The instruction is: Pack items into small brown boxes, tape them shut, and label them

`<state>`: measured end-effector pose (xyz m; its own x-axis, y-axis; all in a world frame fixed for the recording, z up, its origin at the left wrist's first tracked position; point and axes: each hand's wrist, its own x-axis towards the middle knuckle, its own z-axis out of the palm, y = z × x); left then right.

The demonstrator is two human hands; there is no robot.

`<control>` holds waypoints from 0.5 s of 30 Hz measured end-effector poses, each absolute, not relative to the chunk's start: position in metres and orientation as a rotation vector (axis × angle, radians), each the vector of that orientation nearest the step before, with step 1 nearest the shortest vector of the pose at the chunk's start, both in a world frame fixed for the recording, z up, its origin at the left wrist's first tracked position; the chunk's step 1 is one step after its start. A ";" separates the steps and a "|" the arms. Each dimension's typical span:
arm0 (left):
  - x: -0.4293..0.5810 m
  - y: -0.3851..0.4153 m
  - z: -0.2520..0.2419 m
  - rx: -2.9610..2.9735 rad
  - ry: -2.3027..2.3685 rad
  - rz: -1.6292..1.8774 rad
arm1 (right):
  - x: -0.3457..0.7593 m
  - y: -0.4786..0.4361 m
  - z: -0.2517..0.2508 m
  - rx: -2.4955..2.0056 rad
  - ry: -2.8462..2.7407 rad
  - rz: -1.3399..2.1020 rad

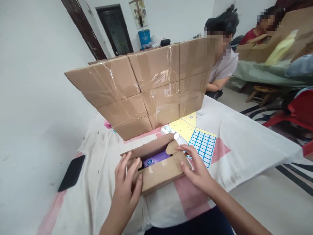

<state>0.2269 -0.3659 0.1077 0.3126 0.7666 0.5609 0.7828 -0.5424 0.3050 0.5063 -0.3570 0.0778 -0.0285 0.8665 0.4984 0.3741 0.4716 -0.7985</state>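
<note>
A small cardboard box lies in front of me on the cloth-covered table, its long lid flap raised at the back. Inside, a purple package with a round emblem shows through the opening. My left hand grips the left end, fingers over the small side flap and thumb against the front. At the other end, my right hand has its fingers on the right side flap and its thumb on the front corner. Just beyond the box lies a white object, partly hidden.
A wall of taped cardboard boxes stands behind. To the right lie a blue-bordered label sheet and yellow sheets; a black phone-like slab is at left. One person sits beyond the boxes, another farther back.
</note>
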 end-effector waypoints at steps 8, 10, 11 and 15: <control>0.232 -0.360 0.118 -2.319 -1.363 -0.757 | 0.500 -0.344 0.077 -0.999 -1.605 0.692; 0.232 -0.364 0.117 -2.428 -1.259 -0.700 | 0.503 -0.347 0.075 -0.982 -1.631 0.632; 0.233 -0.366 0.116 -2.488 -1.236 -0.664 | 0.506 -0.348 0.075 -0.968 -1.668 0.612; 0.238 -0.369 0.112 -2.552 -1.241 -0.588 | 0.529 -0.329 0.076 -0.967 -1.639 0.642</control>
<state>0.2385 -0.3693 0.1124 0.5576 0.6940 0.4554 0.7920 -0.6091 -0.0414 0.5295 -0.3293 0.0763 -0.0938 0.8491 0.5199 0.2701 0.5243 -0.8076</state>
